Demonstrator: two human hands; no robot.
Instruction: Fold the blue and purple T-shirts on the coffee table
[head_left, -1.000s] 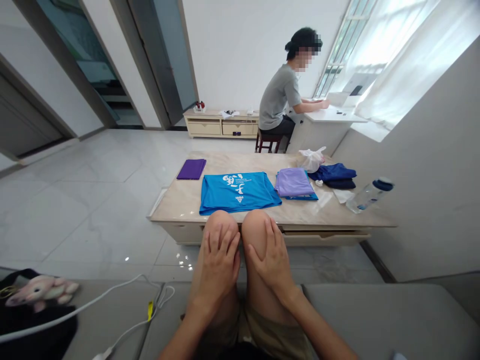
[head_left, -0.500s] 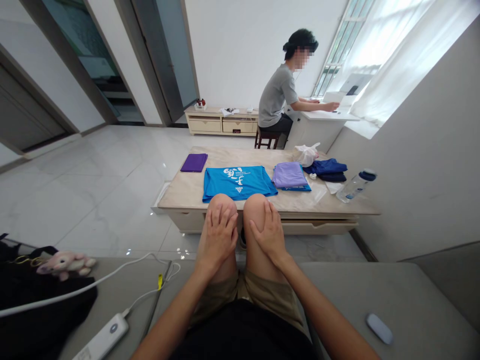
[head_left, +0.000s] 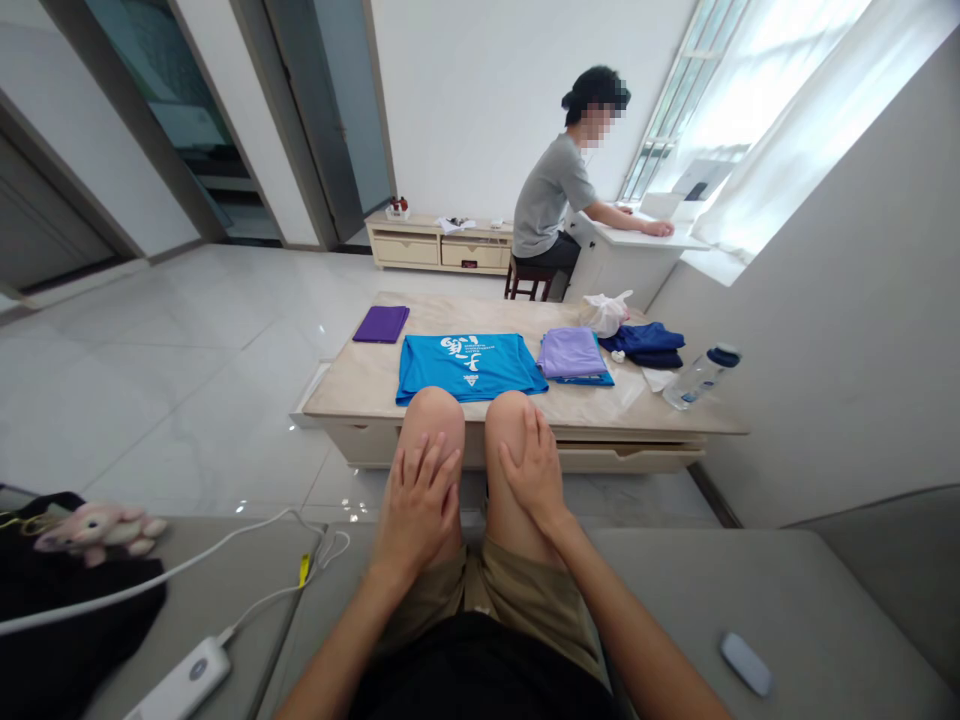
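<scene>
My left hand [head_left: 422, 500] lies flat on my left thigh just behind the knee, fingers spread and nothing in them. On my right knee [head_left: 508, 410] rests my right hand [head_left: 534, 468], its fingers also stretched out and holding nothing. Beyond my knees, a folded blue T-shirt [head_left: 495, 370] with white lettering lies on the coffee table [head_left: 352, 390]. To its left is a folded purple cloth [head_left: 381, 324]. A folded lilac garment [head_left: 570, 352] sits on a blue one to its right. Neither hand touches the clothes.
Dark blue folded clothes [head_left: 649, 343], a white plastic bag [head_left: 604, 313] and a clear water bottle [head_left: 697, 378] stand at the table's right. A person [head_left: 551, 195] sits at a white desk by the window. On the sofa lie a power strip [head_left: 184, 680], a pink plush toy [head_left: 101, 530] and a mouse [head_left: 746, 662].
My left hand has slid back from the knee along the thigh. My right hand stays on the knee. The view has shifted slightly, and the seated person's hand has lowered to the desk.
</scene>
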